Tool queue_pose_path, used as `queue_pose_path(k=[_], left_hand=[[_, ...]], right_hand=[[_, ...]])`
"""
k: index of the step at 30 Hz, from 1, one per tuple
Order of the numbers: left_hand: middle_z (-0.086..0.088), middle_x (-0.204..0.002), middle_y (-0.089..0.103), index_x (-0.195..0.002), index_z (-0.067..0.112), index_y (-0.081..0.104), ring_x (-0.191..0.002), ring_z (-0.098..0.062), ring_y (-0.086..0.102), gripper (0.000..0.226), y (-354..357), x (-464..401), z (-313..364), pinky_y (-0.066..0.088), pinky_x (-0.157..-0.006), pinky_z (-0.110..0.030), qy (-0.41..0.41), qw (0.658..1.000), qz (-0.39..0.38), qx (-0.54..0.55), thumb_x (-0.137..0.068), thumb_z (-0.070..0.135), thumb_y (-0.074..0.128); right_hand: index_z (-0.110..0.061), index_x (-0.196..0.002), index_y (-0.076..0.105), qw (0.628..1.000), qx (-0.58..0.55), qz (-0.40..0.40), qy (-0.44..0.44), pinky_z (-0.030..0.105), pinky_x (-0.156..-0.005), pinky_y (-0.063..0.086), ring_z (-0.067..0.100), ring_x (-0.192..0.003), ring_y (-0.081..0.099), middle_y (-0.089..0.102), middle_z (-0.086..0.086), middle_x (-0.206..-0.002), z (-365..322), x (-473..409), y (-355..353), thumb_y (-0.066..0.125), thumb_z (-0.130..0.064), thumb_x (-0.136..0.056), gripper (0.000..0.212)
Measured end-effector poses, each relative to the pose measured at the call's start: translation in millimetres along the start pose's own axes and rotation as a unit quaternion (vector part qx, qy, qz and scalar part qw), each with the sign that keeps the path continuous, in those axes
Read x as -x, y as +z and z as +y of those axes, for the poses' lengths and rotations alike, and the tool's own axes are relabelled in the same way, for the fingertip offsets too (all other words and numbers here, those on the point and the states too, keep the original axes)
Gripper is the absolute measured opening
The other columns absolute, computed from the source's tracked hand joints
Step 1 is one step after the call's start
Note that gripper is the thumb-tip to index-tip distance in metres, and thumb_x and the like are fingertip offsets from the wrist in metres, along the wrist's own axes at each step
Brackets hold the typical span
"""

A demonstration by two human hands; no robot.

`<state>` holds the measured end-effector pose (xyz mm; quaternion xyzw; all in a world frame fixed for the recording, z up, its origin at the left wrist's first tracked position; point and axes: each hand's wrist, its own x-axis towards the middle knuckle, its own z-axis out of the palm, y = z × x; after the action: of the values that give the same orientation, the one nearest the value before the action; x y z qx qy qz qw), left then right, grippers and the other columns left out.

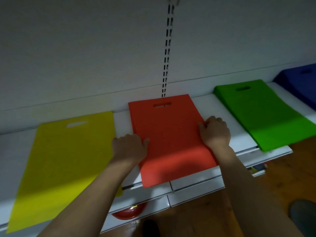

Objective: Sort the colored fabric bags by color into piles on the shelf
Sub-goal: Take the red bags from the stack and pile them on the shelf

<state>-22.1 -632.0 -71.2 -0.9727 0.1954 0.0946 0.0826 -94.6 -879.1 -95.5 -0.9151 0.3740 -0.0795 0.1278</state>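
Both hands sit on the orange pile (168,139), one on each long side. The left hand (130,147) lies at the left edge with its fingers bent over the rim and its thumb flat on top. The right hand (214,131) has its fingers curled in at the right edge, and it looks like it is pinching that edge.

The shelf (227,170) is white and holds four piles in a row. From left to right they are the yellow pile (66,161), the orange pile, the green pile (261,113) and the blue pile (301,81) at the far right.

I think the step now is to square up the orange pile. To do it well, push both sides in evenly so the edges line up, and slide it back a bit, since its near end hangs over the front of the shelf.

The orange pile is long from near to far. Its handle hole (162,104) points to the far wall, like the others.
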Motion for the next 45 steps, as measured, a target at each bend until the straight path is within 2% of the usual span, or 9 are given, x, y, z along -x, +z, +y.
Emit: queue_pose_path(k=[10,20,24,26,31,36,39,43,45], left_hand=[[-0.015,-0.123,0.060,-0.118,0.009,0.057,-0.116,-0.032,0.057,0.057,-6,-5,-8,0.044,-0.091,-0.035,-0.026,0.996,-0.051,0.071,-0.099,0.056,0.029],[-0.014,-0.126,0.058,-0.122,0.010,0.055,-0.118,-0.031,0.056,0.055,-7,-16,-15,0.044,-0.093,-0.035,-0.005,0.996,-0.044,0.081,-0.099,0.054,0.032],[-0.015,-0.122,0.060,-0.116,0.010,0.057,-0.115,-0.032,0.057,0.057,-12,-17,-35,0.044,-0.092,-0.035,-0.001,0.994,-0.009,0.106,-0.098,0.057,0.029],[-0.013,-0.118,0.062,-0.110,0.011,0.060,-0.112,-0.031,0.058,0.057,-16,-13,-57,0.044,-0.090,-0.034,-0.001,0.993,0.021,0.113,-0.098,0.057,0.028],[-0.008,-0.097,0.066,-0.079,0.020,0.056,-0.096,-0.031,0.062,0.042,-5,13,-137,0.044,-0.074,-0.034,-0.013,0.979,0.057,0.198,-0.095,0.056,0.040],[-0.002,-0.082,0.064,-0.068,0.022,0.049,-0.085,-0.026,0.061,0.043,7,59,-238,0.036,-0.062,-0.031,-0.097,0.963,0.087,0.235,-0.093,0.057,0.046],[-0.004,-0.081,0.065,-0.070,0.021,0.054,-0.084,-0.028,0.063,0.043,13,85,-306,0.042,-0.064,-0.032,-0.149,0.958,0.105,0.222,-0.092,0.057,0.047],[-0.012,-0.089,0.066,-0.061,0.019,0.044,-0.091,-0.034,0.064,0.049,27,117,-399,0.042,-0.066,-0.032,-0.214,0.949,0.084,0.214,-0.091,0.057,0.046],[-0.013,-0.086,0.065,-0.062,0.017,0.044,-0.088,-0.035,0.064,0.050,35,131,-441,0.045,-0.066,-0.033,-0.242,0.945,0.103,0.192,-0.091,0.058,0.046]], right_hand=[[-0.009,-0.113,0.054,1.000,0.000,-0.002,-0.016,0.042,-0.083,0.045,0.034,-0.102,0.052,0.055,0.016,-0.109,-7,-1,4,0.047,-0.041,-0.096,0.037],[-0.007,-0.122,0.054,0.997,-0.007,-0.063,0.036,0.040,-0.090,0.041,0.035,-0.115,0.047,0.052,0.018,-0.121,-18,3,-9,0.048,-0.049,-0.093,0.051],[-0.005,-0.127,0.049,0.997,0.075,-0.006,-0.002,0.043,-0.094,0.036,0.037,-0.117,0.043,0.049,0.020,-0.126,-45,23,-16,0.050,-0.049,-0.092,0.056],[-0.005,-0.123,0.052,0.996,0.059,0.038,-0.057,0.043,-0.092,0.036,0.037,-0.114,0.045,0.052,0.019,-0.122,-72,39,-18,0.053,-0.047,-0.090,0.053],[-0.016,-0.114,0.062,0.982,-0.042,0.043,-0.181,0.042,-0.089,0.039,0.034,-0.109,0.053,0.061,0.012,-0.112,-170,86,-11,0.051,-0.049,-0.083,0.047],[-0.018,-0.114,0.061,0.952,-0.081,-0.050,-0.292,0.040,-0.087,0.038,0.030,-0.107,0.054,0.061,0.007,-0.110,-279,143,7,0.046,-0.052,-0.083,0.049],[-0.020,-0.114,0.061,0.931,-0.094,-0.085,-0.343,0.039,-0.087,0.037,0.027,-0.107,0.055,0.063,0.003,-0.110,-339,183,26,0.044,-0.053,-0.085,0.047],[-0.025,-0.107,0.060,0.900,-0.129,-0.180,-0.374,0.032,-0.082,0.041,0.020,-0.100,0.060,0.066,-0.003,-0.102,-412,246,52,0.051,-0.050,-0.091,0.032],[-0.025,-0.107,0.059,0.889,-0.111,-0.209,-0.393,0.030,-0.080,0.043,0.019,-0.100,0.061,0.067,-0.004,-0.102,-445,273,64,0.049,-0.052,-0.091,0.033]])
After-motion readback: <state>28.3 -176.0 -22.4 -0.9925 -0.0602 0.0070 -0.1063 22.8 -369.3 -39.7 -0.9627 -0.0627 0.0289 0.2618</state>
